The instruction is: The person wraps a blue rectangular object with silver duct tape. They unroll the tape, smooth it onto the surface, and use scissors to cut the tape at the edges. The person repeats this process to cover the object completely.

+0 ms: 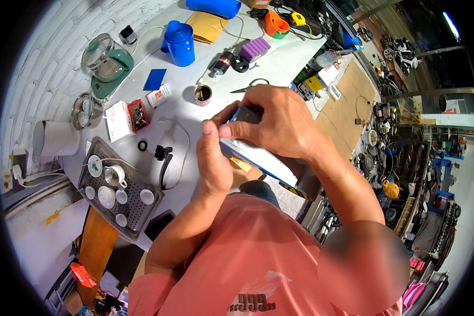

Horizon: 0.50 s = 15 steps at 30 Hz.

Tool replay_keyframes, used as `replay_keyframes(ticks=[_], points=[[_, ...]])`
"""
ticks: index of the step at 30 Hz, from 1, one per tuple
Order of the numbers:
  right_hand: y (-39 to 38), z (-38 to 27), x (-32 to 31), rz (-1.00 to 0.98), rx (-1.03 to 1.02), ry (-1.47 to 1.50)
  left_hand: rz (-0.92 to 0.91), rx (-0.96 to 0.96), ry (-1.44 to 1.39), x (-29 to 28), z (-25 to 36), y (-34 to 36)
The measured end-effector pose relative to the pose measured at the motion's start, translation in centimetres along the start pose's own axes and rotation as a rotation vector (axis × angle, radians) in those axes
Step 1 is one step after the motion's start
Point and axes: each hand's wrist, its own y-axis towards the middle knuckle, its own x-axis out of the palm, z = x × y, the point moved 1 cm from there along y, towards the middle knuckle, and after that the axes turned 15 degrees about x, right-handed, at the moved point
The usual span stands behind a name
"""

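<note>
Both my hands hold a long flat pack, silvery white with blue edges and a dark end, above the front of the white table. My right hand grips its far end from above, fingers curled over the dark end. My left hand holds the near left side, thumb raised and touching the right hand's fingertips. The pack's lower end slants down to the right, over the table edge.
On the table lie scissors, a small tin can, a blue roll, purple cells, a red box, a black clamp with cable and a metal tray of white cups. A glass-lidded green kettle stands far left.
</note>
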Motion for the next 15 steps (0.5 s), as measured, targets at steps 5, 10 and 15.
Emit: replay_keyframes(ticks=[5, 10, 15], points=[[1.9, 0.9, 0.0, -0.077, 0.035, 0.095, 0.011, 0.077, 0.143, 0.2, -0.1, 0.0], [3.1, 3.3, 0.7, -0.110, 0.019, 0.234, 0.123, -0.011, 0.202, 1.8, 1.1, 0.6], [2.5, 7.2, 0.3, -0.448, -0.016, 0.640, 0.302, -0.033, 0.182, 2.3, 0.4, 0.9]])
